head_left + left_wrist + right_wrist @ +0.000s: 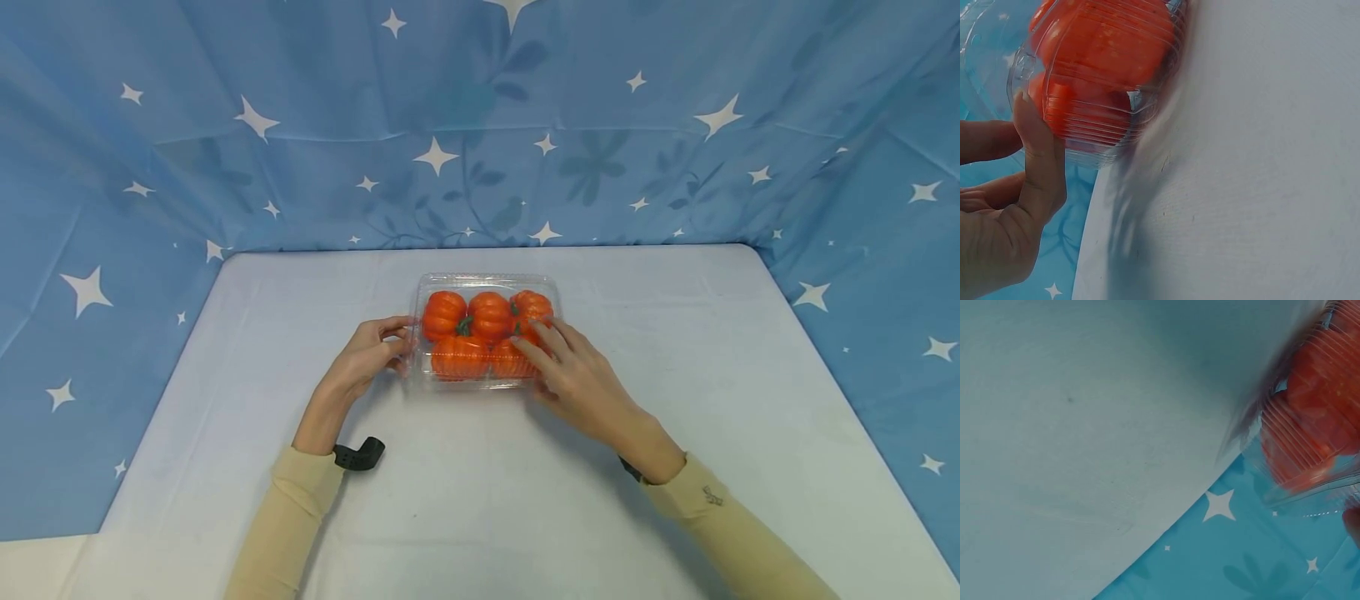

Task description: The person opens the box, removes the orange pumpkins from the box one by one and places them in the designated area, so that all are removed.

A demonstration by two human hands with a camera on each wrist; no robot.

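Note:
A clear plastic clamshell box point(480, 385) sits on the white table, with several small orange pumpkins point(491, 317) inside, some showing green stems. At its left side, my left hand point(363, 354) holds the edge between thumb and bent fingers. In the left wrist view, the thumb point(1038, 147) lies against the ribbed clear wall. My right hand point(585, 375) reaches over the right front corner, its fingers spread loosely over the lid. The right wrist view shows the ribbed side of the box with pumpkins point(1322, 394) behind it, and just a fingertip point(1352, 524) at the edge.
A white cloth-covered table point(480, 500) extends around the box. Blue curtains point(315, 167) with white stars hang behind it and along both sides. A black wrist strap with its camera point(360, 454) is worn on the left wrist.

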